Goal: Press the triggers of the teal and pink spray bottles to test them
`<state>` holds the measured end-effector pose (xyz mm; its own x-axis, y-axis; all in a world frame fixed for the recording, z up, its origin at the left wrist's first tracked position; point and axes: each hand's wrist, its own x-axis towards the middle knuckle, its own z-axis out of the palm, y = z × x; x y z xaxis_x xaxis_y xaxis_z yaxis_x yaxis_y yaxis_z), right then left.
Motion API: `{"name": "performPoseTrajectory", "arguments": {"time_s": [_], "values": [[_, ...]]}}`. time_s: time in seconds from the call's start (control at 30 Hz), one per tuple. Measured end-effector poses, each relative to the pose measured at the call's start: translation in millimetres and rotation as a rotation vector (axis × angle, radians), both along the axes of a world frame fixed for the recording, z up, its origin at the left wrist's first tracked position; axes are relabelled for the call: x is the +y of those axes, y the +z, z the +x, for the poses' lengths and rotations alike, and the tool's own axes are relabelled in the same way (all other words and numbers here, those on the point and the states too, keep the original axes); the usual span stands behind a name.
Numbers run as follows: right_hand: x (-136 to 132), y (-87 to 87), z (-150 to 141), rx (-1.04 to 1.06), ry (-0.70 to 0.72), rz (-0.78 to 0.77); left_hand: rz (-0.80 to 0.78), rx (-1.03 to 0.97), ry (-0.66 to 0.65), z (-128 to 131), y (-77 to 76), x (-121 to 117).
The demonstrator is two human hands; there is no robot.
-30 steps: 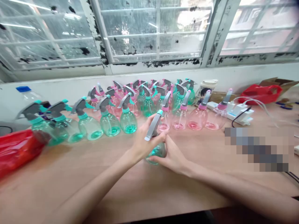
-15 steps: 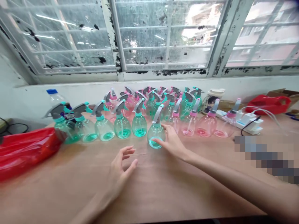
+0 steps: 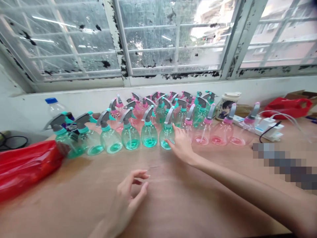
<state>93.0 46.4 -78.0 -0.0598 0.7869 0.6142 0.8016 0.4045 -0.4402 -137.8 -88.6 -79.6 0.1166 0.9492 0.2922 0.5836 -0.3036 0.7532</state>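
Note:
My right hand (image 3: 182, 145) cups the right side of a green spray bottle (image 3: 167, 135) with a grey trigger, thumb in front and fingers behind. That bottle stands upright at the right end of a front row of green spray bottles (image 3: 128, 135). A row of pink spray bottles (image 3: 220, 132) continues to its right, and several more green and pink ones crowd behind. My left hand (image 3: 130, 195) hovers over the wooden table (image 3: 173, 198), nearer to me, its fingers apart and loosely curled, holding nothing.
A red plastic bag (image 3: 24, 163) lies at the left, with a blue-capped water bottle (image 3: 53, 106) behind it. At the right stand a printed cup (image 3: 226, 106), a white power strip (image 3: 264, 128) with cables, another red bag (image 3: 287, 106) and a cardboard box (image 3: 303, 94). A window runs along the back.
Both hands held the green bottle near me. My left hand let go and drew back; my right hand slid the bottle away into the front row beside the other green ones.

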Motion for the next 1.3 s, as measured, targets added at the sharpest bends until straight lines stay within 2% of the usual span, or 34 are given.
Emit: {"name": "performPoseTrajectory", "arguments": {"time_s": [0.17, 0.3, 0.5, 0.6, 0.7, 0.77, 0.83, 0.93, 1.03, 1.13, 1.3], "values": [[11, 3.4, -4, -0.054, -0.033, 0.050, -0.013, -0.001, 0.006, 6, 6.8, 5], [16, 8.5, -8, -0.078, -0.058, 0.031, -0.040, 0.024, -0.006, 9, 12.3, 10], [7, 16.0, -6, -0.047, -0.020, 0.027, -0.060, 0.045, -0.026, 15, 14.9, 23], [-8, 21.3, 16, -0.010, 0.024, 0.065, -0.054, 0.096, -0.072, 18, 17.3, 30], [-22, 27.2, 54, 0.035, 0.081, 0.073, -0.023, 0.130, -0.100, 25, 21.8, 38], [-28, 30.5, 79, 0.070, 0.041, 0.072, -0.024, 0.139, -0.126, 34, 25.6, 43], [-30, 32.8, 98, 0.075, -0.011, 0.048, -0.042, 0.141, -0.155, 45, 29.1, 49], [-24, 34.8, 108, 0.014, -0.101, -0.036, -0.084, 0.132, -0.182, 67, 32.6, 58], [-14, 36.9, 102, -0.086, -0.163, -0.138, -0.097, 0.114, -0.222, 90, 35.3, 60], [-3, 40.3, 92, -0.095, -0.187, -0.224, -0.074, 0.120, -0.271, 106, 39.0, 57], [7, 44.2, 82, -0.028, -0.171, -0.340, -0.073, 0.119, -0.272, 111, 44.8, 51]]}}
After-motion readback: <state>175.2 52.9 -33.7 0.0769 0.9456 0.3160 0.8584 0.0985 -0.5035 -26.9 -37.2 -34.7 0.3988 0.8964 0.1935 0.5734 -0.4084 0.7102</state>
